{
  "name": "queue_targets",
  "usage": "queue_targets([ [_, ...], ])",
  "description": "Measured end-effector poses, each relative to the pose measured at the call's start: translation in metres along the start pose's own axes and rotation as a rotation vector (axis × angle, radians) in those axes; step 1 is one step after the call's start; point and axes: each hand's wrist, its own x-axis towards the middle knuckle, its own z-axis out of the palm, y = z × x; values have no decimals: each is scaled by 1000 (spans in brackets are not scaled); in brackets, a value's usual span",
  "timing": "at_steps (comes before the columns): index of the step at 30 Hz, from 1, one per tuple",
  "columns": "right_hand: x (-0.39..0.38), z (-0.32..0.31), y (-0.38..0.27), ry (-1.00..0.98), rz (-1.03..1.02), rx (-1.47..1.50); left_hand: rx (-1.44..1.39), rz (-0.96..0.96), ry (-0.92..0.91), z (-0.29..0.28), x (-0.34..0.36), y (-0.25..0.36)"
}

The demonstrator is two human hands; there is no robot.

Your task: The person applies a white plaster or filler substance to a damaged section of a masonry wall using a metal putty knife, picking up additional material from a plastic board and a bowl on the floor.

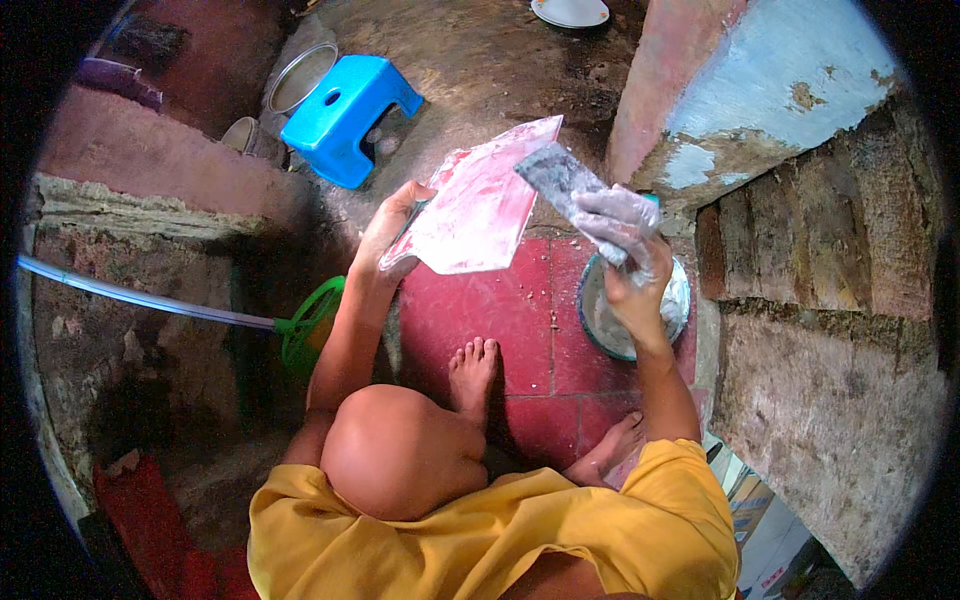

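My left hand (pixel 397 222) is closed on the near left edge of a flat, angular board (pixel 478 205), which is pinkish red and smeared with white paste. The board is held tilted above the floor. Fingers coated in white, my right hand (pixel 632 250) grips a wide putty knife (pixel 560 178) with a grey, paste-streaked blade. The blade's tip is close to the board's right edge; whether they touch I cannot tell. Below my right hand stands a round bowl (pixel 622 353) with a greenish rim and white paste inside, partly hidden by the hand and wrist.
A blue plastic stool (pixel 345 112) stands ahead on the left, beside a round, pale-rimmed object (pixel 303 78). A green hoop (pixel 300 325) on a pale pole (pixel 150 300) is at left. Red tiles (pixel 470 320) lie underfoot. A peeling wall (pixel 770 80) rises at right. Far off is a white plate (pixel 570 12).
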Motion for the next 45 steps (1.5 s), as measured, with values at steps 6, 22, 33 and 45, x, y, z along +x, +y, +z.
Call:
queue_targets([
  [6, -22, -14, 9, -80, 136, -112, 142, 156, -2, -6, -7, 15],
  [22, -16, -7, 96, -383, 603, 271, 1285, 9, -79, -44, 33, 20],
  [33, -31, 27, 71, -601, 694, 485, 987, -163, -31, -103, 69, -13],
  [45, 9, -62, -10, 1168, 100, -197, 809, -91, 122, -129, 60, -17],
])
